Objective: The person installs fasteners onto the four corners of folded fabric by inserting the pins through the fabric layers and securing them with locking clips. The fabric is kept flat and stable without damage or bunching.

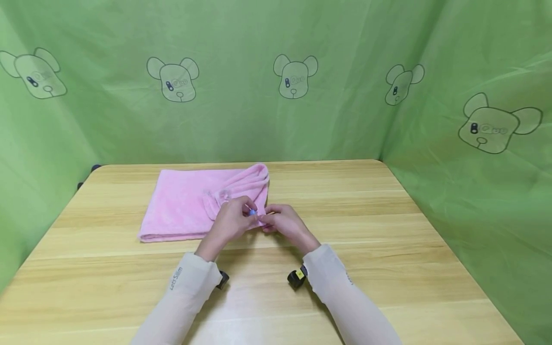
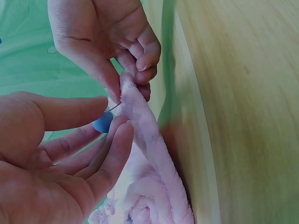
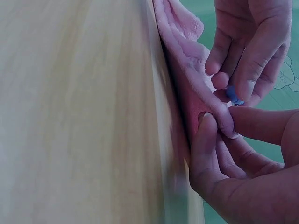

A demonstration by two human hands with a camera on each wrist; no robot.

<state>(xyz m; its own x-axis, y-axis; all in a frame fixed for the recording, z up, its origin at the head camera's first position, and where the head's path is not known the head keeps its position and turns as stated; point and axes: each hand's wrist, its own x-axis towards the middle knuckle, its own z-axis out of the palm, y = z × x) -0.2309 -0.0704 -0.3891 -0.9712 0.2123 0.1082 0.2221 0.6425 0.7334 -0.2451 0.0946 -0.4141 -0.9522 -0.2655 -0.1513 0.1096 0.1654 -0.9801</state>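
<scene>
A folded pink plush cloth [image 1: 177,201] lies on the table, its right part gathered into folds. My left hand [image 1: 232,221] pinches a pin with a blue head [image 2: 103,122] between thumb and fingers. In the left wrist view its thin metal shaft points at the cloth's edge; whether the tip has gone in cannot be told. My right hand [image 1: 285,224] grips the cloth's near right corner, thumb on one side and fingers on the other, as the right wrist view shows at the pinched edge [image 3: 219,114].
The wooden table [image 1: 388,249] reaches to green curtains [image 1: 241,124] printed with bear heads at the back and sides. A small pale, shiny decoration [image 1: 224,195] sits on the gathered folds. Dark wrist cameras [image 1: 296,278] hang under both sleeves.
</scene>
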